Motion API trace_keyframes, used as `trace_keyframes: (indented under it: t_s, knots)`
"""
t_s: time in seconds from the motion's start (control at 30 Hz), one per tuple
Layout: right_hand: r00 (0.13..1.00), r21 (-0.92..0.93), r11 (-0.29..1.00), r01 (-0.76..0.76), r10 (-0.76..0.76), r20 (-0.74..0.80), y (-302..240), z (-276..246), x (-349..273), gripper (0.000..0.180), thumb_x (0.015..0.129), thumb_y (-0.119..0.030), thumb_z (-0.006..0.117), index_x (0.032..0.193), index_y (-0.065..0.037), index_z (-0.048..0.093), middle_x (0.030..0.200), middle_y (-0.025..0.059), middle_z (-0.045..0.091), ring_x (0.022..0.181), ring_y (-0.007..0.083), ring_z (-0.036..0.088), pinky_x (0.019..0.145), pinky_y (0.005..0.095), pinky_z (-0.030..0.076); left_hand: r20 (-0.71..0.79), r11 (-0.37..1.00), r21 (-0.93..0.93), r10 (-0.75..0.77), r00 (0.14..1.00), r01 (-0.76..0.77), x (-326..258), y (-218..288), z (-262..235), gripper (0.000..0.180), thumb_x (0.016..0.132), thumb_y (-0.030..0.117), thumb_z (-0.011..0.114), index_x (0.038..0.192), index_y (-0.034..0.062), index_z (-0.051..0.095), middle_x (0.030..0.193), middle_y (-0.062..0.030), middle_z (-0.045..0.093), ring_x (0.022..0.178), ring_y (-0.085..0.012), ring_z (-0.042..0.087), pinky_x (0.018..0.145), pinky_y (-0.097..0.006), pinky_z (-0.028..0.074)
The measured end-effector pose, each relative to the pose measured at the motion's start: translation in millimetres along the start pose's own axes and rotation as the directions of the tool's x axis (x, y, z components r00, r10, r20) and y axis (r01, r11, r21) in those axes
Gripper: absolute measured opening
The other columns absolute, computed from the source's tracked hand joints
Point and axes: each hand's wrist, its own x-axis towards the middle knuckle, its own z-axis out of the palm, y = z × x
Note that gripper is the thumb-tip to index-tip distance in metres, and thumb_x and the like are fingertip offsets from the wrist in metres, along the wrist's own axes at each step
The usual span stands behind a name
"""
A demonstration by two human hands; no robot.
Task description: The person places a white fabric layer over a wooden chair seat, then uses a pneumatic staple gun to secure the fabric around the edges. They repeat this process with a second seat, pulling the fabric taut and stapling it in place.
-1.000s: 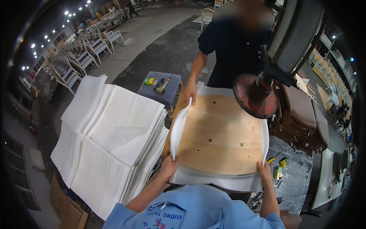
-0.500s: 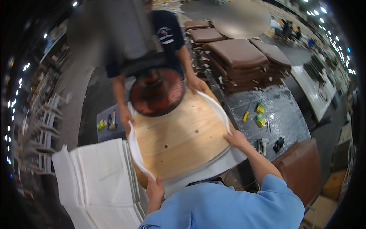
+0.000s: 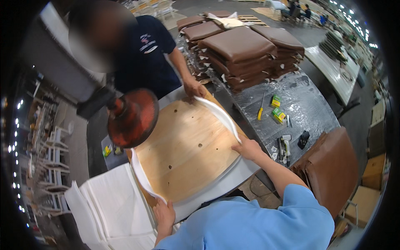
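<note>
A pale plywood board (image 3: 187,141) with several small holes lies below a red round press plate (image 3: 133,118). White padding (image 3: 141,177) curls up along the board's left and right sides. My left hand (image 3: 165,214) is closed on the padding at the near left corner. At the near right corner my right hand (image 3: 248,150) grips the padding edge, thumb on top. Across from me, a person's hand (image 3: 194,88) holds the far right part of the padding. That person's other hand is hidden behind the press plate.
White padding sheets (image 3: 116,204) are stacked at the left. Brown upholstered pads (image 3: 239,46) are piled at the back right. On the plastic-covered table (image 3: 250,98) lie a yellow-handled screwdriver (image 3: 260,112), yellow-green boxes (image 3: 278,114) and a staple gun (image 3: 286,146). Brown sheets (image 3: 333,166) hang nearby.
My view has shifted, so the press plate appears farther left and uncovers more of the board. Both my hands keep their grip on the padding.
</note>
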Motion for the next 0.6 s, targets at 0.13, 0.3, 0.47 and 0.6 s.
trace_keyframes:
  t_s: [0.13, 0.3, 0.47, 0.6]
  knots:
    - [0.996, 0.011, 0.999, 0.044, -0.043, -0.075, 15, 6, 1, 0.081, 0.098, -0.056, 0.075, 0.166, -0.021, 0.05, 0.133, 0.0274, 0.075, 0.126, 0.0469, 0.071, 0.106, 0.0541, 0.055, -0.047, 1.0, -0.019, 0.012, 0.999, -0.013, 6, -4, -5, 0.054, 0.104, 0.036, 0.073, 0.137, -0.0065, 0.069, 0.129, -0.0325, 0.065, 0.121, -0.0478, 0.064, 0.099, -0.056, 0.051]
    - [0.991, 0.017, 0.995, 0.098, -0.096, -0.098, 4, -3, -10, 0.079, 0.096, -0.051, 0.076, 0.164, -0.018, 0.053, 0.129, 0.0294, 0.076, 0.124, 0.0502, 0.071, 0.104, 0.0537, 0.056, -0.156, 0.674, -0.717, -0.403, 0.902, 0.177, 45, -86, -6, 0.042, 0.108, 0.036, 0.071, 0.113, -0.0056, 0.079, 0.116, -0.0272, 0.077, 0.096, -0.0389, 0.075, 0.091, -0.044, 0.059]
    - [0.994, -0.077, 0.993, 0.093, -0.097, -0.049, 1, 2, -7, 0.075, 0.096, -0.052, 0.076, 0.16, -0.017, 0.058, 0.127, 0.0288, 0.076, 0.121, 0.049, 0.072, 0.103, 0.0529, 0.056, 0.31, 0.064, -0.932, -0.372, 0.875, 0.358, 44, -105, 11, 0.046, 0.106, 0.026, 0.078, 0.141, 0.0005, 0.064, 0.103, -0.006, 0.073, 0.091, -0.0166, 0.072, 0.082, -0.034, 0.06]
    - [0.967, -0.106, 0.963, 0.249, -0.253, -0.027, 66, -19, 28, 0.063, 0.106, -0.053, 0.065, 0.154, -0.011, 0.063, 0.127, 0.0231, 0.078, 0.116, 0.0397, 0.075, 0.102, 0.0489, 0.057, 0.35, 0.015, -0.924, -0.367, 0.862, 0.382, 41, -89, 24, 0.045, 0.105, 0.023, 0.079, 0.14, -0.0004, 0.065, 0.111, -0.0103, 0.076, 0.094, -0.0194, 0.074, 0.082, -0.034, 0.061]
